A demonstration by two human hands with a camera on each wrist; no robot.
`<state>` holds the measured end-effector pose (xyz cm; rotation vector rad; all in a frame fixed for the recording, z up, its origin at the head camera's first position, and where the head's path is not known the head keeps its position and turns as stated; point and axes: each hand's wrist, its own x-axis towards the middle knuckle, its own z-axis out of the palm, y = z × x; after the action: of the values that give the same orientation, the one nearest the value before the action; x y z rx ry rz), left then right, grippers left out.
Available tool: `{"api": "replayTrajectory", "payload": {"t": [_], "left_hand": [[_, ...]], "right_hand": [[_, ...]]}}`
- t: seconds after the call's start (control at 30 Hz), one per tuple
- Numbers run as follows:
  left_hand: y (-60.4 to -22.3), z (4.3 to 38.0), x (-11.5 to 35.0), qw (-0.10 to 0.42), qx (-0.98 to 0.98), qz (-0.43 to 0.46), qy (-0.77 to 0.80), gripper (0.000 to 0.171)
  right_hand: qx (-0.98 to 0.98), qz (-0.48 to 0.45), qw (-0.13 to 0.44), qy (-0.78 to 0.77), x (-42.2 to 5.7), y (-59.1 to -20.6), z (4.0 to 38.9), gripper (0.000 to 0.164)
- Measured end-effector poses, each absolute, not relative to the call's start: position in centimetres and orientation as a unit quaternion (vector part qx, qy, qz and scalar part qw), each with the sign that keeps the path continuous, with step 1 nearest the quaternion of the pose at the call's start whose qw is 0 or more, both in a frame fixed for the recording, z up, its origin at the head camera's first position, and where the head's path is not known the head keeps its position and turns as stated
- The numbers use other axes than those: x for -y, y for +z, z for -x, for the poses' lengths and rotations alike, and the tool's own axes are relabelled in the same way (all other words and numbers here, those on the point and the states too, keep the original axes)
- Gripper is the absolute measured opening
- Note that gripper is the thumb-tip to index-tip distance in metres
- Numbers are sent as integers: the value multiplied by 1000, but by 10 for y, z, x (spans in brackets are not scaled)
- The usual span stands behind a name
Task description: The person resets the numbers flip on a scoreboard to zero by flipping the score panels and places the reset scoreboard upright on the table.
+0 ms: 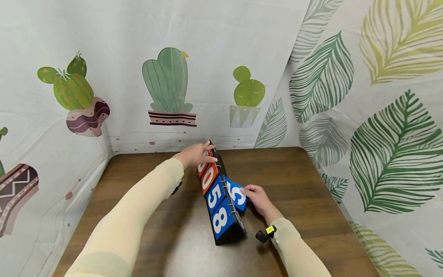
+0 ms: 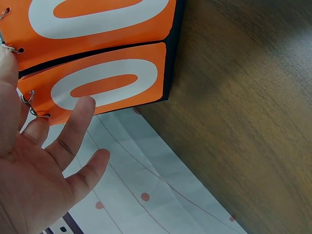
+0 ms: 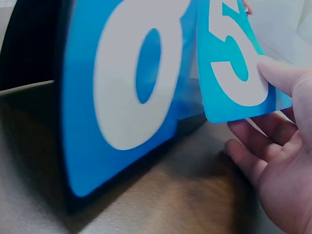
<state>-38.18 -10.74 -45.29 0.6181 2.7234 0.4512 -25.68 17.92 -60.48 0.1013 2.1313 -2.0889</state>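
A tent-shaped flip scoreboard [image 1: 221, 221] stands at a slant on the table, its number cards hung on metal rings along the top ridge. Orange cards [image 2: 105, 83] with white zeros fill the far part; blue cards reading 5 and 8 fill the near part. At the far end, my left hand [image 1: 194, 154] grips the ridge by the rings, with two fingers spread over an orange card. My right hand [image 1: 259, 199] pinches the edge of a blue card [image 3: 236, 73] marked 5, lifted away from the board's right face. Beside it, a blue zero card [image 3: 83, 146] lies against that face.
The brown wooden table [image 1: 294, 173] ends at a white cloth backdrop [image 1: 211, 77] printed with cacti. Another cloth with leaves hangs on the right. A small black device with a yellow tag [image 1: 270, 229] sits at my right wrist.
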Motion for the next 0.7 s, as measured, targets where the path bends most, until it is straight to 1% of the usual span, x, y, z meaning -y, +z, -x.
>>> {"api": "replayTrajectory", "payload": {"t": [0.13, 0.4, 0.57, 0.63, 0.7], "left_hand": [[-453, 381, 108, 158, -951, -211, 162, 77], [-452, 381, 107, 157, -950, -214, 165, 76], [-453, 381, 107, 157, -950, -210, 169, 78], [-454, 381, 107, 156, -951, -208, 170, 79], [-454, 381, 107, 155, -950, -209, 170, 79]], "right_hand": [[-723, -39, 92, -684, -183, -598, 259, 20], [-720, -34, 74, -689, -186, -574, 263, 28], [-708, -61, 68, -701, -191, -558, 265, 34], [-695, -77, 70, -711, -193, -549, 264, 35], [-676, -88, 76, -728, -195, -539, 263, 31]]}}
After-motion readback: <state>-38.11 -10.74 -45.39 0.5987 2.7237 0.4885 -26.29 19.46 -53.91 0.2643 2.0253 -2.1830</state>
